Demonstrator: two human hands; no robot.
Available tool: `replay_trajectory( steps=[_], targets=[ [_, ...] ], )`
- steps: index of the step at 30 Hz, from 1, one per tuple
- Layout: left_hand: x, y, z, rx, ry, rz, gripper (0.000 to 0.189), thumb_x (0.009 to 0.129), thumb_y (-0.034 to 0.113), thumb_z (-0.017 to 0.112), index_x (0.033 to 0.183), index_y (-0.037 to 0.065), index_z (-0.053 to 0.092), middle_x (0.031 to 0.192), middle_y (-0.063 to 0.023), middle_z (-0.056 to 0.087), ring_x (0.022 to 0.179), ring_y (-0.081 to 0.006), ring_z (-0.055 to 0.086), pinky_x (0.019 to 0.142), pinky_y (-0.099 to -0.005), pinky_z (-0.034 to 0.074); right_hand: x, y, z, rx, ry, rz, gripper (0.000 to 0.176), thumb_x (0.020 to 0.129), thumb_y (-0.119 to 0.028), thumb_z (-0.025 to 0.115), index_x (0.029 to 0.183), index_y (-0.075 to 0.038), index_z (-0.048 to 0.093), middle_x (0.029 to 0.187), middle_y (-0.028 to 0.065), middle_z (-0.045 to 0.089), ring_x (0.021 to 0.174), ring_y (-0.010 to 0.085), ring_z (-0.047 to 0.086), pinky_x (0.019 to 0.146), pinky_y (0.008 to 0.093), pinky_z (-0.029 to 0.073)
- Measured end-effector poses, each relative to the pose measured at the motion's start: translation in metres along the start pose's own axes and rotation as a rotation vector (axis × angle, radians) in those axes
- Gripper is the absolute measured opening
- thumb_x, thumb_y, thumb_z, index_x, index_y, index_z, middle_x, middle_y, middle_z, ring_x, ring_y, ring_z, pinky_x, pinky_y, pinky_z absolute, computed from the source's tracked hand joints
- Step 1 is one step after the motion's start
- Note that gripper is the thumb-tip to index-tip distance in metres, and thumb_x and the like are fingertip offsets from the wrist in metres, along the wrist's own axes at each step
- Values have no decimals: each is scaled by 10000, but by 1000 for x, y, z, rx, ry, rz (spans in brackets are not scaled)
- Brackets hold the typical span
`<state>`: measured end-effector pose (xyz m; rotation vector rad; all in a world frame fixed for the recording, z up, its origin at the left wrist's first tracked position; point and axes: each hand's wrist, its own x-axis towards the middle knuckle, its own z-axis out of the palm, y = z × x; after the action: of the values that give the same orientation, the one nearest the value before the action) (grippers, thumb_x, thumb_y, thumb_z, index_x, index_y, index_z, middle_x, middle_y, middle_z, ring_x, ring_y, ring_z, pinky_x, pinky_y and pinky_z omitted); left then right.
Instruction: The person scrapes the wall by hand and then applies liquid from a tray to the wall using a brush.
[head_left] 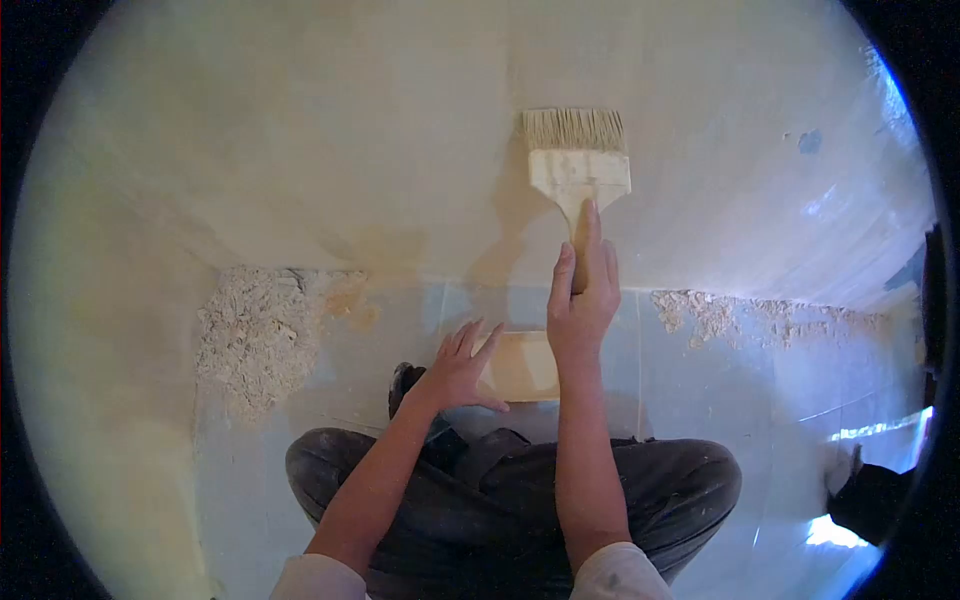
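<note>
My right hand is closed around the handle of a wide paintbrush, its index finger stretched along the handle. The brush points upward, with its pale, clumped bristles against the cream-coloured wall. Between my hands, low in front of my knees, is a cream rectangular tub. My left hand is at the tub's left side, fingers spread and thumb near its front corner. My right wrist covers part of the tub's right end.
Scraped flakes are heaped in the left corner, and more crumbs lie along the wall's base. My bent legs rest on the grey tiled floor. A person's dark-clothed leg shows at the right edge.
</note>
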<state>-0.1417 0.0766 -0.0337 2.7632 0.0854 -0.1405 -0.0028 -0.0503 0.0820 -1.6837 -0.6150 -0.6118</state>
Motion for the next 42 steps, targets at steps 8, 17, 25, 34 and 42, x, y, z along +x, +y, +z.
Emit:
replay_trajectory(
  steps=[8, 17, 25, 34, 42],
  targets=[
    [3, -5, 13, 20, -48, 46, 1237, 590, 490, 835, 1524, 166, 91, 1515, -244, 172, 1401, -425, 198, 1133, -538, 214, -51, 44, 8, -28, -76, 180, 460, 910, 4, 502, 1368, -37, 487, 891, 145, 576, 763, 255, 545, 712, 344, 460],
    [-2, -6, 8, 68, -25, 21, 1255, 571, 449, 845, 1521, 143, 84, 1429, -240, 337, 1342, -400, 320, 1116, -513, 261, -30, 21, 4, 15, 58, -59, 430, 905, -10, 512, 1334, 6, 492, 1135, 192, 589, 953, 314, 579, 840, 380, 466],
    [-2, -12, 14, 155, -55, 0, 1275, 472, 407, 887, 1485, 67, 191, 1458, -184, 341, 1360, -327, 324, 1102, -576, 247, -40, 31, 7, -21, -90, 65, 441, 933, -13, 486, 1373, -20, 460, 1205, 225, 589, 1052, 337, 599, 890, 388, 462],
    [-5, -8, 5, 184, -173, -27, 1234, 474, 387, 899, 1463, 49, 244, 1472, -173, 304, 1364, -326, 307, 1075, -592, 280, -87, 52, 12, -77, -70, 92, 473, 912, -8, 474, 1384, -40, 446, 1119, 238, 599, 966, 358, 603, 821, 410, 477],
    [-5, -8, 7, 129, -191, -56, 1244, 461, 350, 914, 1457, 41, 236, 1473, -172, 300, 1371, -337, 295, 1071, -588, 295, -108, 39, -3, 37, -123, 463, 502, 862, 11, 495, 1341, -127, 444, 746, 127, 553, 587, 199, 555, 560, 349, 447]
  ],
)
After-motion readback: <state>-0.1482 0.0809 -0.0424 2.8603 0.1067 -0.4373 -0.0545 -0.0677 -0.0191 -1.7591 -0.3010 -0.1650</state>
